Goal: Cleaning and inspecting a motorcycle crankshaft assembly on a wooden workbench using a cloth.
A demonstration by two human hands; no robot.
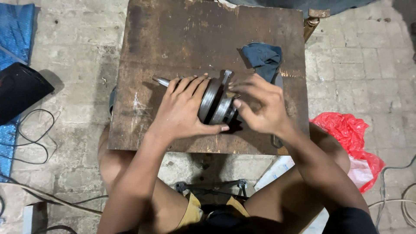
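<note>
Blue rag (pixel 262 59) on rusty table (pixel 182 39), red plastic bag (pixel 351 134), black cables (pixel 30 143), blue tarp (pixel 15 30)

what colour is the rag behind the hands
Dark blue rag, lying on the wooden board; head view.

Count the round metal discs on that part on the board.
2. Both sit side by side on the shaft: the left disc under the left hand, the right disc beside the right hand. Hands may hide more.
</note>
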